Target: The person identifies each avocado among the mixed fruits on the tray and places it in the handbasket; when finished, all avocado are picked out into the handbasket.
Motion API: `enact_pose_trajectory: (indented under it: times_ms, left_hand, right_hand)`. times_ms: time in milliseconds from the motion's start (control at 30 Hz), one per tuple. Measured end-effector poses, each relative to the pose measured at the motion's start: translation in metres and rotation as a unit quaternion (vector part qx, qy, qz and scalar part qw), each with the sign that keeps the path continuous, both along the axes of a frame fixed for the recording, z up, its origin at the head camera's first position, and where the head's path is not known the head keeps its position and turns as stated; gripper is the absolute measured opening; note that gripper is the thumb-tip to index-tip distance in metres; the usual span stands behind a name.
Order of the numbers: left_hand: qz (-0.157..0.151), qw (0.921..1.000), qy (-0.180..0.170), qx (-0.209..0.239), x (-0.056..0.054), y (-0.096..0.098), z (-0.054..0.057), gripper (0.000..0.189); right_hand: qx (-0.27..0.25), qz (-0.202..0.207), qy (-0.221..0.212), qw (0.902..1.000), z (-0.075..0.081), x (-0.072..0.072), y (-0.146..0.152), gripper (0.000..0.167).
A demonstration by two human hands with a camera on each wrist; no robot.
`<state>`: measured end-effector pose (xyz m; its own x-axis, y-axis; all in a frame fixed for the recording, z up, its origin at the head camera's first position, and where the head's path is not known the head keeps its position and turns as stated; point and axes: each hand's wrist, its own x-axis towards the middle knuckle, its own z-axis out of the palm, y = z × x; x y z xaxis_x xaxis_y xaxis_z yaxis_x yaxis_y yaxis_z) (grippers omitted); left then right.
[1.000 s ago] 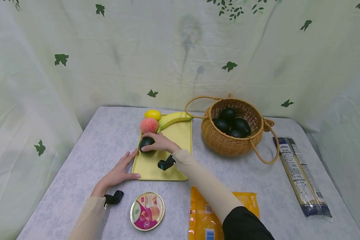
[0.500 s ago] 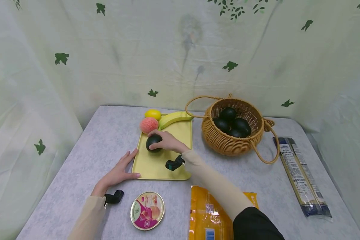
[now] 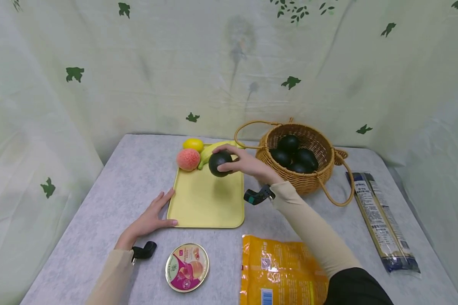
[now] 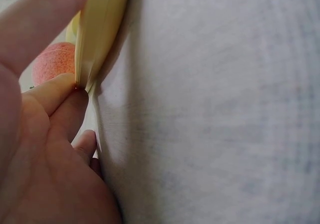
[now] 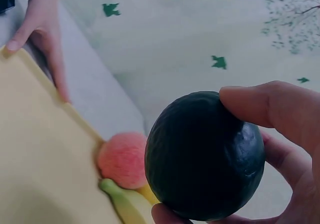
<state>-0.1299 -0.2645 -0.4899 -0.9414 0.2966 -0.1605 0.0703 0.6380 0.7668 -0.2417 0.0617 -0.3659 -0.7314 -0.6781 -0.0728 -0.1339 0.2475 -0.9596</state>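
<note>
My right hand (image 3: 248, 164) pinches a dark green, nearly black avocado (image 3: 219, 164) between thumb and fingers. It holds the fruit in the air over the upper right of a yellow tray (image 3: 198, 207). In the right wrist view the avocado (image 5: 205, 156) shows bumpy skin, with fingers around its sides. My left hand (image 3: 149, 221) touches the tray's near left corner and left edge, its thumb and fingers spread. A pink peach (image 3: 188, 159), a yellow lemon (image 3: 193, 144) and a banana (image 3: 209, 155) lie at the tray's far end. The raised hand partly hides the banana.
Right of the tray stands a wicker basket (image 3: 309, 183) with several avocados (image 3: 306, 160) and two looped handles. A long noodle-like packet (image 3: 383, 224) lies at the far right. Nearer are a round tin (image 3: 187, 267) and an orange bag (image 3: 282, 271).
My right hand has lifted the avocado off the tray's left side and carried it right and away from me. The left hand stays at the tray's edge.
</note>
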Motion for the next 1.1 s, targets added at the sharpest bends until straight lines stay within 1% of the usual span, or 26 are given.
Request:
enact_pose_trajectory:
  times_ms: [100, 167, 233, 300, 400, 500, 633, 800, 967, 1100]
  left_hand:
    - [0.000, 1.0000, 0.005, -0.001, 0.000, -0.001, -0.001, 0.099]
    - [-0.002, 1.0000, 0.008, -0.002, 0.000, 0.000, -0.003, 0.099]
    - [-0.002, 1.0000, 0.008, -0.001, 0.000, 0.001, -0.004, 0.099]
    - [-0.001, 1.0000, 0.006, 0.000, 0.000, 0.001, -0.004, 0.099]
    - [0.000, 1.0000, 0.003, -0.002, 0.000, 0.001, -0.004, 0.100]
    - [0.002, 1.0000, -0.003, -0.004, 0.000, 0.000, -0.003, 0.100]
    - [0.002, 1.0000, -0.008, -0.004, 0.000, 0.000, -0.002, 0.100]
    - [-0.002, 1.0000, -0.006, -0.007, -0.001, -0.001, -0.002, 0.099]
    - [-0.001, 0.9999, -0.007, -0.009, -0.001, -0.001, -0.002, 0.100]
    - [-0.002, 0.9999, -0.007, -0.013, -0.001, -0.001, -0.003, 0.101]
  right_hand:
    - [0.005, -0.012, 0.012, 0.9998, 0.013, 0.000, 0.019, 0.047]
    - [-0.005, -0.020, 0.011, 0.9997, 0.020, 0.000, 0.033, 0.049]
    - [-0.007, -0.036, 0.014, 0.9992, 0.026, 0.000, 0.048, 0.050]
    - [-0.019, -0.053, 0.014, 0.9983, 0.031, 0.000, 0.065, 0.050]
    - [-0.027, -0.083, 0.015, 0.9961, 0.036, -0.001, 0.090, 0.051]
    - [-0.032, -0.111, 0.005, 0.9933, 0.037, -0.003, 0.117, 0.052]
    - [-0.026, -0.156, -0.007, 0.9874, 0.035, -0.005, 0.151, 0.053]
    - [-0.017, -0.205, -0.013, 0.9786, 0.031, -0.004, 0.184, 0.053]
    - [-0.008, -0.228, -0.015, 0.9736, 0.030, -0.002, 0.206, 0.053]
    - [0.003, -0.227, -0.017, 0.9737, 0.029, -0.001, 0.213, 0.057]
